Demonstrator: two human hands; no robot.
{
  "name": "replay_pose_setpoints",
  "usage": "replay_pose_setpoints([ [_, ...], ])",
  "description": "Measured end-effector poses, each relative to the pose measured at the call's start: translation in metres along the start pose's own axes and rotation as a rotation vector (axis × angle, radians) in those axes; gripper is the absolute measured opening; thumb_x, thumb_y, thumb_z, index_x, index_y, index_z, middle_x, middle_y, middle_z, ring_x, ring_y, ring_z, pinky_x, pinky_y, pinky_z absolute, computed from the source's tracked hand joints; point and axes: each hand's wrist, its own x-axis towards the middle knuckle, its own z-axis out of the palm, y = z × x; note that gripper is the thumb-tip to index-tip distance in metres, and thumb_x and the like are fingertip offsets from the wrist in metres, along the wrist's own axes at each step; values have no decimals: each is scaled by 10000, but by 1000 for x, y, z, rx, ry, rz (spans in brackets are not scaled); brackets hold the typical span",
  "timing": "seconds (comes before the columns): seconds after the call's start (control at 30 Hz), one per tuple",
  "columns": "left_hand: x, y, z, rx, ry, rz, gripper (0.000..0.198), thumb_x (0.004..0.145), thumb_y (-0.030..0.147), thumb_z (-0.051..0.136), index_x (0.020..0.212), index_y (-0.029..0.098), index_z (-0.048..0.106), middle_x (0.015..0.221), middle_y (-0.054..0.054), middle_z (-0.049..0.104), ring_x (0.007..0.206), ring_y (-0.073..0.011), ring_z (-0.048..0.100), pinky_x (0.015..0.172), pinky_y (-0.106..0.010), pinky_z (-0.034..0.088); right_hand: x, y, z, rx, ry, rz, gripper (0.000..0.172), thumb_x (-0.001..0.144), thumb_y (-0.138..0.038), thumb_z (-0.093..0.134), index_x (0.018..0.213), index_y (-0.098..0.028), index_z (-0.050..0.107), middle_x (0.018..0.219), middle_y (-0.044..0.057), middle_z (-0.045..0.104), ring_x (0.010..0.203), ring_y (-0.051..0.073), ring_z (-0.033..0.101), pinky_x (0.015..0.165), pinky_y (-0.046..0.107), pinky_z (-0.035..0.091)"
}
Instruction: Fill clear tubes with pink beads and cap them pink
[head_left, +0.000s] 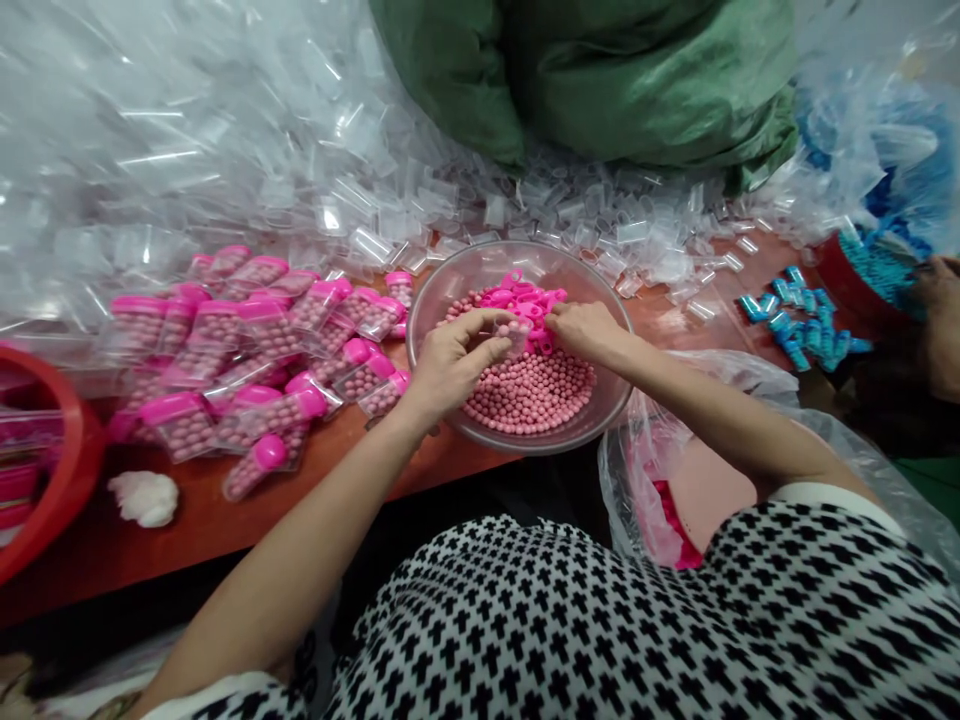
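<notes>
A clear bowl (450,285) on the red-brown table holds small pink balls (529,392) and, at its far side, loose pink caps (525,300). My left hand (454,362) is over the bowl, fingers curled round a small clear container (516,335) filled with pink balls. My right hand (585,328) meets it from the right, fingers pinched at the container's end, apparently on a pink cap (544,343). Left of the bowl lies a heap of filled, pink-capped containers (262,350).
Empty clear containers (420,215) are piled across the back. A green sack (600,80) sits behind the bowl. A red basin (52,470) is at the left, a white wad (144,497) near it. Blue caps (806,320) lie right, by another person's hand (941,320). A plastic bag (675,480) hangs below the bowl.
</notes>
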Motion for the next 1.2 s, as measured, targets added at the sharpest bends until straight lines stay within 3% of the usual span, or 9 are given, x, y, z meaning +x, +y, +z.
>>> replay_pose_setpoints([
  [0.37,0,-2,-1,-83,6,-41,440,733,403,823,1081,152,726,1048,-73,768,953,-239,734,792,-350,641,-2,14,6,58,-86,5,305,892,-383,682,1114,-173,678,1195,137,742,1066,300,695,717,291,438],
  [0.5,1,-5,-2,-89,29,-40,422,726,381,833,1066,151,733,1020,-66,762,932,-224,729,772,-332,641,-8,11,7,65,-95,-108,220,933,-298,624,1110,-180,675,1184,122,745,1061,272,703,753,291,433],
  [0.6,1,-6,-2,-82,36,-38,430,715,377,845,1069,156,742,1012,-60,756,917,-216,723,764,-322,637,-13,9,8,31,-89,-107,261,946,-240,557,1173,-177,669,1181,135,747,1057,287,714,749,305,444],
  [0.7,2,-5,-3,-97,27,-40,449,714,394,845,1081,156,747,1022,-59,757,903,-207,723,749,-310,634,-17,11,11,-15,-61,-62,313,961,-293,532,1200,-153,675,1185,185,739,1017,322,726,721,326,464],
  [0.8,2,-6,-2,-127,2,-35,476,725,417,835,1108,149,747,1052,-79,770,940,-229,733,762,-329,640,-21,15,10,195,127,-45,291,954,-295,528,1102,-124,711,1127,187,752,971,290,723,755,329,487],
  [0.9,2,-9,0,-87,-29,-4,481,760,425,803,1146,143,754,1104,-97,778,973,-246,741,824,-367,638,-26,14,2,728,451,-137,313,960,-344,532,1115,-133,705,1048,122,760,906,216,699,779,306,509],
  [0.97,2,-12,0,-9,-39,22,479,792,426,774,1176,140,758,1134,-103,777,992,-252,741,870,-383,624,-29,7,-7,973,599,-238,340,966,-408,556,1145,-156,697,1025,86,753,861,184,678,768,297,516],
  [1.03,2,-14,-1,77,-38,60,459,817,424,746,1177,141,769,1136,-106,780,1013,-261,736,891,-384,609,-32,-3,-15,983,662,-339,308,954,-414,602,1106,-169,711,973,64,742,833,167,657,765,290,505],
  [1.2,-1,-13,-1,227,-12,188,342,851,377,704,1099,165,807,1061,-88,797,958,-242,739,870,-344,583,-36,-20,-22,675,724,-452,192,979,-309,582,1020,-172,709,844,38,692,755,145,597,726,272,458],
])
